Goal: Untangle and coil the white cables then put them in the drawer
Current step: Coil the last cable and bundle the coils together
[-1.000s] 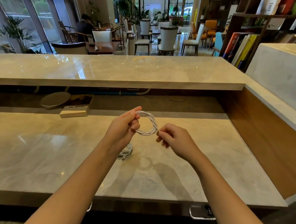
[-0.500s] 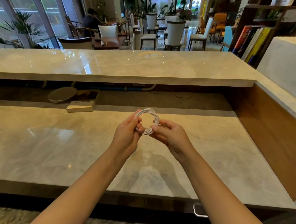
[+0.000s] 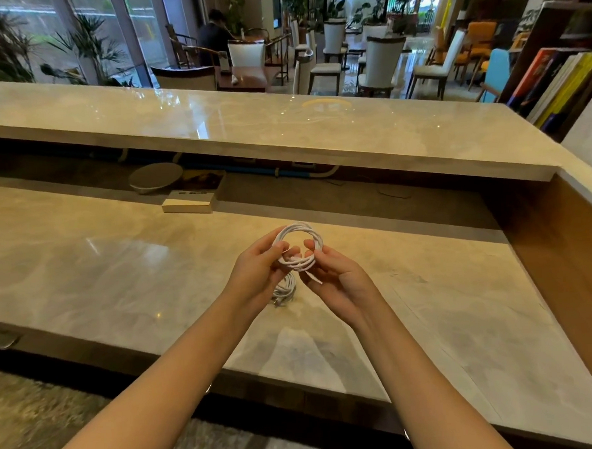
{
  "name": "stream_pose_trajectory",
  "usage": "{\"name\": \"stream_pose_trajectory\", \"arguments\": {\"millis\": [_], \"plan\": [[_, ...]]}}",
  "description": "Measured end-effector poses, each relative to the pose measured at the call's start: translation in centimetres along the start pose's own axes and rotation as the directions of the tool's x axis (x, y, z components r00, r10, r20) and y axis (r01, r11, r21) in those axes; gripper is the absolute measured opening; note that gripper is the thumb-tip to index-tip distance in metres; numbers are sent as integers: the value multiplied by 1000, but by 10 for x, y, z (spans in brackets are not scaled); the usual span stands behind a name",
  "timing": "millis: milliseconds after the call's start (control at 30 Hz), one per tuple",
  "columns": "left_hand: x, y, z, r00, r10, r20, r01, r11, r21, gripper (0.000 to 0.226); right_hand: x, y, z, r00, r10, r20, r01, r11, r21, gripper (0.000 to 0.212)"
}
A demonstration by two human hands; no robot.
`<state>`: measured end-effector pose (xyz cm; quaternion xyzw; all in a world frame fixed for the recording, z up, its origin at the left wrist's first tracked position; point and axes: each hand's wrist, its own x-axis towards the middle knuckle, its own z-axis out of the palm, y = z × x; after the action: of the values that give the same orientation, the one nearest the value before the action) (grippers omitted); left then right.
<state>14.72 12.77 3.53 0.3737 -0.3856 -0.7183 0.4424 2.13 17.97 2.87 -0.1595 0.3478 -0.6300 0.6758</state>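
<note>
A white cable (image 3: pixel 296 232) wound into a small ring hangs above the marble desk (image 3: pixel 118 268), held between both hands. My left hand (image 3: pixel 256 271) pinches the ring's left side with thumb and fingers. My right hand (image 3: pixel 338 277) grips the lower right of the ring, and a short loose end sticks down across its palm. A second coiled white cable (image 3: pixel 286 288) lies on the desk just below, partly hidden by my left hand. No drawer front is clearly visible; only a metal handle edge shows under the desk.
A raised marble counter (image 3: pixel 282 129) runs along the back. Under its overhang sit a round flat disc (image 3: pixel 155 176) and a book on a pale box (image 3: pixel 189 204). A wooden side wall (image 3: pixel 563 244) closes the right end. Chairs and a seated person are beyond.
The last loose length has been wound in, so the ring is thicker. My right hand moved in against the coil, and both hands now hold it slightly lower and closer together.
</note>
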Motion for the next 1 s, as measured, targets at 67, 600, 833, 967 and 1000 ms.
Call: {"name": "stream_pose_trajectory", "arguments": {"millis": [67,600,833,967,1000], "plan": [[3,-1,-8,999,-34,13,35,991,-129,29,3,3,0,998,56,19,-55,998,-29,19],[59,-40,-66,996,-17,-91,62,860,506,25,80,49,-33,940,-221,-260,-15,733,-680,29],[105,-57,-74,977,135,-163,49,604,795,25,121,64,-48,876,-321,-359,-62,665,-744,17],[119,-64,-83,985,162,-55,-11,383,924,27,130,73,-54,868,-358,-345,-112,537,-836,16],[122,-67,-87,989,139,-46,-6,354,935,28,131,76,-57,866,-348,-359,-136,527,-839,16]]}}
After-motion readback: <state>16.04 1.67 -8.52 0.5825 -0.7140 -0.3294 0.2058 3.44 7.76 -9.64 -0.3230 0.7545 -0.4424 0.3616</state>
